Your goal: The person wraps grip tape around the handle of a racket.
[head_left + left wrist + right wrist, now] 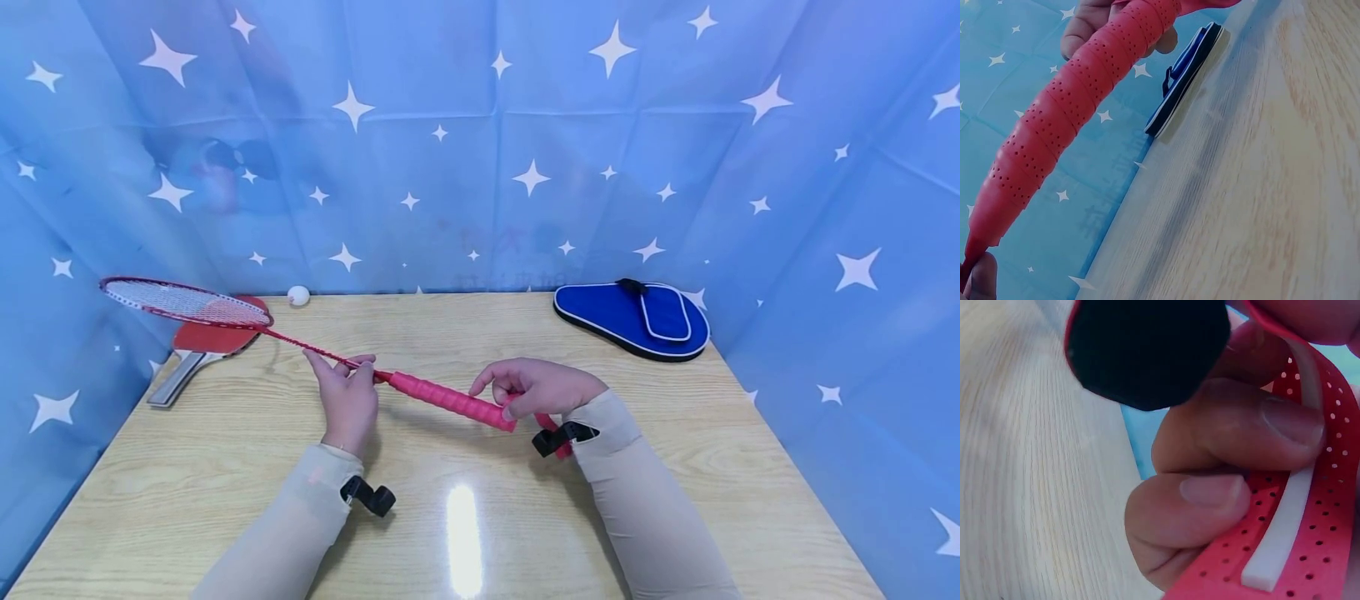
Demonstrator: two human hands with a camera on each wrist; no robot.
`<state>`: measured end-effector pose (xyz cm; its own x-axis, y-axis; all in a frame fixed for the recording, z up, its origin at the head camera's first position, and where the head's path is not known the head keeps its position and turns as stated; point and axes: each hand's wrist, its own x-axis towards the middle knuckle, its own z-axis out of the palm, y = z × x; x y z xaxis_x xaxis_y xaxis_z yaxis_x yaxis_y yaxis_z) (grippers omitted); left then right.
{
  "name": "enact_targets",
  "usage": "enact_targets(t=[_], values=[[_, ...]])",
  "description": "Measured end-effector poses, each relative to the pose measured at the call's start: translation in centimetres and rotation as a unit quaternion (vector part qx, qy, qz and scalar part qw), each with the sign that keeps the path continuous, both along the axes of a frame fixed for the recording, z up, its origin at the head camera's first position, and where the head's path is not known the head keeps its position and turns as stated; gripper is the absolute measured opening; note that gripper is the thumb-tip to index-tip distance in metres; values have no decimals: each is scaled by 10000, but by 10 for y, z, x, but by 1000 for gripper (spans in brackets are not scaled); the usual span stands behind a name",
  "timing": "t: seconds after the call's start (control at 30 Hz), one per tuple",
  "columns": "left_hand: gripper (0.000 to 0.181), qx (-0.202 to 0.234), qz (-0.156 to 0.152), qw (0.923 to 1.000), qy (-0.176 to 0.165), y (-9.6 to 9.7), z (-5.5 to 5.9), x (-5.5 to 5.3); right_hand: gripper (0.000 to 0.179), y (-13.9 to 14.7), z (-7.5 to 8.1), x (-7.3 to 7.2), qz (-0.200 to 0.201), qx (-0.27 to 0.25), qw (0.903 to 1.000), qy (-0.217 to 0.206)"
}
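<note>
A red badminton racket (303, 343) is held above the table, its head to the left and its handle slanting down to the right. My left hand (348, 407) pinches the shaft just ahead of the handle. Pink-red perforated grip tape (1060, 119) is wound in overlapping turns along the handle. At the butt end, my right hand (551, 387) holds the loose tail of the tape (1329, 531) between curled fingers. A white strip (1279, 540) runs along that tail. The dark butt cap (1147, 350) shows close up in the right wrist view.
A red table tennis bat (206, 337) lies at the left, partly beneath the racket head. Near the back edge sits a white ball (298, 296). A blue bat case (600, 308) lies at the back right of the wooden table (420, 533). Behind hangs a star-patterned blue curtain (465, 167).
</note>
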<state>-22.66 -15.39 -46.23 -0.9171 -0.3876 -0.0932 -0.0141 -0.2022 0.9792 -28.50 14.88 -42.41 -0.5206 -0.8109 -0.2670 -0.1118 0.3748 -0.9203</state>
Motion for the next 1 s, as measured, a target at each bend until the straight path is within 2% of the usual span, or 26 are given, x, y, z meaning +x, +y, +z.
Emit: enact_targets(t=[0.2, 0.43, 0.7, 0.83, 1.0], values=[[101, -35, -35, 10000, 9, 0, 2, 1, 51, 1, -3, -2, -60, 98, 9998, 170], [102, -143, 38, 9999, -57, -1, 2, 1, 57, 1, -4, -2, -309, 511, 9977, 331], [102, -138, 138, 9998, -106, -1, 2, 0, 48, 5, -6, -5, -294, 515, 9982, -5], [102, -144, 151, 9998, -51, -1, 2, -1, 45, 7, -5, -7, -230, 438, 9988, -48], [102, 57, 186, 9998, 73, 0, 1, -2, 45, 8, -7, -8, -128, 393, 9991, -52]])
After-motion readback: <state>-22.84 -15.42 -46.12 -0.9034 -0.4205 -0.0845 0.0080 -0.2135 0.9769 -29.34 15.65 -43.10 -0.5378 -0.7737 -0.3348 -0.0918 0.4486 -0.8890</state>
